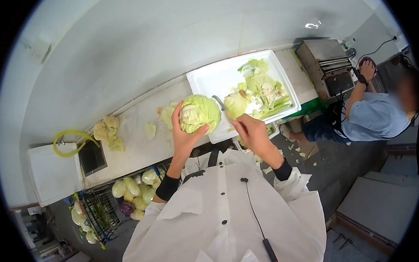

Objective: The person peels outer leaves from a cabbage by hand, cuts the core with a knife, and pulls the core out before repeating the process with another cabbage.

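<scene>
A round green cabbage [200, 113] rests in my left hand [185, 138], its pale cut base facing left and my fingers wrapped round its lower side. My right hand [254, 136] is closed round the handle of a small knife with a curved blade [218, 101]. The blade is just right of the cabbage; whether it touches cannot be made out. Beneath and beyond my hands lies a white tray [210, 75], with loose cabbage leaves [262, 86] heaped in its right half.
More leaves [150, 131] and a pale yellow heap [108, 131] lie on the counter [131, 128]. A sink [92, 159] with a yellow hose [56, 144] is at left. Below stands a cart [103, 210] near several cabbages [132, 187]. Another person [376, 113] is beside a metal machine [323, 54].
</scene>
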Motion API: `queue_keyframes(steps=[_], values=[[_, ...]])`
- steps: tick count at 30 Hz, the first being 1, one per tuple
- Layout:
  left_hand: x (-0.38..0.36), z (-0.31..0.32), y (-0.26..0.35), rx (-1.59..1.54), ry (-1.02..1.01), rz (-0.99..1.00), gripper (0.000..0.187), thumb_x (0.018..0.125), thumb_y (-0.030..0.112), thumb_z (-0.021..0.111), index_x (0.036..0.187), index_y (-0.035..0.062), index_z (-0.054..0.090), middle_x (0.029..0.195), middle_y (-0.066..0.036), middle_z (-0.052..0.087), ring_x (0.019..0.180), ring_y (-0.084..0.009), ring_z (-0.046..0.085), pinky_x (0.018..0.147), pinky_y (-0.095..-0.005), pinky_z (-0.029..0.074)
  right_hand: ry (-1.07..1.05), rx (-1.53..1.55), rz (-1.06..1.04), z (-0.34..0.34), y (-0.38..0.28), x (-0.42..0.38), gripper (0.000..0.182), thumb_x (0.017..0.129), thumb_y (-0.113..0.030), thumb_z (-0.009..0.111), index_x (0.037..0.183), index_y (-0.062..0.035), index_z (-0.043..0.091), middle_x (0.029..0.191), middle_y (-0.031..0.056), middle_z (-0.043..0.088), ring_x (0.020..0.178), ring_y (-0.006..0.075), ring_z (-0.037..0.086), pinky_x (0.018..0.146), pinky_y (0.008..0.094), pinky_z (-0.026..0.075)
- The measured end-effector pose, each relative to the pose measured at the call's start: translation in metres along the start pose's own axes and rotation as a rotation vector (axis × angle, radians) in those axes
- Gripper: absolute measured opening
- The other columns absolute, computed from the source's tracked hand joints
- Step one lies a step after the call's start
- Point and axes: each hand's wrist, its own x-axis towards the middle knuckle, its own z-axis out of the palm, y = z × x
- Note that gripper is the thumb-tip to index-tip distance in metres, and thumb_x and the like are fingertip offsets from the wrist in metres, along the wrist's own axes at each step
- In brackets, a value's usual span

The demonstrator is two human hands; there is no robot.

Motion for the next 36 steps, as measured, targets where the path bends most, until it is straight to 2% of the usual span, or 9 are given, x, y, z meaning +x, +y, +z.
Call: queue_keyframes(steps=[6, 10, 14, 17, 19, 24, 31, 34, 36], values=[[-0.003, -0.006, -0.009, -0.459, 0.064, -0.244, 0.088, 0.075, 0.0, 0.073, 0.147, 0.0086, 0.023, 0.139, -0.011, 0.038, 0.129, -0.0247, 0.04, 0.106, -0.0382, 0.039, -0.188, 0.012, 0.555, 0.005, 0.071, -0.069, 0.026, 0.087, -0.014, 0.067, 0.109, -0.0033, 0.061, 0.089, 0.0183, 0.065, 0.066, 0.0281, 0.064, 0.058, 0.033, 0.049], [-0.007, 0.004, -0.006, -0.442, 0.084, -0.206, 0.091, 0.074, 0.003, 0.075, 0.147, 0.009, 0.021, 0.139, -0.011, 0.037, 0.13, -0.0249, 0.039, 0.106, -0.0382, 0.038, -0.236, -0.154, 0.561, 0.011, 0.062, -0.078, 0.031, 0.089, -0.018, 0.065, 0.114, -0.0016, 0.058, 0.106, 0.0192, 0.064, 0.076, 0.0259, 0.067, 0.064, 0.032, 0.052], [-0.009, 0.019, -0.012, -0.272, 0.098, -0.004, 0.093, 0.077, 0.011, 0.076, 0.149, 0.0095, 0.017, 0.143, -0.011, 0.032, 0.133, -0.0257, 0.035, 0.108, -0.0392, 0.034, -0.023, 1.107, 0.712, 0.039, 0.011, -0.036, 0.065, 0.096, -0.02, 0.057, 0.147, -0.0018, 0.021, 0.139, 0.0203, 0.043, 0.121, 0.0275, 0.052, 0.092, 0.0359, 0.048], [-0.013, 0.027, -0.02, -0.121, 0.047, 0.171, 0.089, 0.084, 0.02, 0.07, 0.15, 0.0096, 0.011, 0.145, -0.013, 0.03, 0.134, -0.0265, 0.032, 0.11, -0.0401, 0.031, 0.121, 0.855, 0.322, 0.073, -0.012, -0.008, 0.081, 0.094, -0.02, 0.059, 0.149, -0.0012, 0.003, 0.147, 0.0206, 0.029, 0.133, 0.0299, 0.035, 0.105, 0.0376, 0.037], [-0.012, 0.026, -0.019, -0.096, 0.01, 0.244, 0.085, 0.088, 0.024, 0.066, 0.151, 0.0098, 0.01, 0.145, -0.013, 0.03, 0.134, -0.027, 0.032, 0.11, -0.0407, 0.031, 0.116, 0.84, 0.361, 0.07, -0.012, 0.0, 0.085, 0.091, -0.019, 0.063, 0.149, 0.0009, 0.004, 0.147, 0.0203, 0.028, 0.135, 0.0297, 0.033, 0.107, 0.0374, 0.034], [-0.001, -0.008, 0.01, -0.568, -0.115, -0.244, 0.089, 0.091, 0.06, 0.046, 0.152, 0.0118, 0.002, 0.151, -0.012, 0.024, 0.138, -0.0336, 0.03, 0.112, -0.0485, 0.028, 0.037, 0.902, 0.423, 0.042, -0.01, 0.021, 0.093, 0.079, -0.018, 0.076, 0.148, -0.0008, 0.016, 0.138, 0.0221, 0.04, 0.134, 0.0271, 0.035, 0.109, 0.0381, 0.031], [0.011, -0.025, -0.01, -0.744, -0.308, -0.462, 0.063, 0.102, 0.048, 0.027, 0.148, 0.0044, 0.024, 0.148, -0.014, 0.036, 0.137, -0.0292, 0.034, 0.111, -0.0449, 0.03, -0.194, 0.476, 0.262, 0.038, 0.002, 0.028, 0.093, 0.07, -0.019, 0.081, 0.145, -0.0029, 0.028, 0.141, 0.0185, 0.04, 0.13, 0.0289, 0.042, 0.108, 0.0365, 0.035], [0.007, -0.034, -0.036, -0.641, -0.357, -0.489, 0.061, 0.102, 0.047, 0.029, 0.146, 0.0046, 0.029, 0.147, -0.013, 0.038, 0.136, -0.0264, 0.035, 0.113, -0.0435, 0.028, -0.162, 0.424, 0.171, 0.037, 0.004, 0.03, 0.093, 0.071, -0.03, 0.08, 0.145, -0.0038, 0.029, 0.145, 0.0255, 0.033, 0.136, 0.0402, 0.031, 0.111, 0.0416, 0.029], [0.001, -0.027, -0.03, -0.747, -0.215, -0.514, 0.056, 0.099, 0.036, 0.048, 0.143, 0.006, 0.032, 0.142, -0.009, 0.043, 0.132, -0.0233, 0.042, 0.108, -0.0424, 0.035, -0.124, 0.385, 0.161, 0.038, 0.001, 0.027, 0.088, 0.07, -0.029, 0.081, 0.14, -0.0026, 0.034, 0.14, 0.0244, 0.036, 0.128, 0.0398, 0.041, 0.105, 0.042, 0.036]])
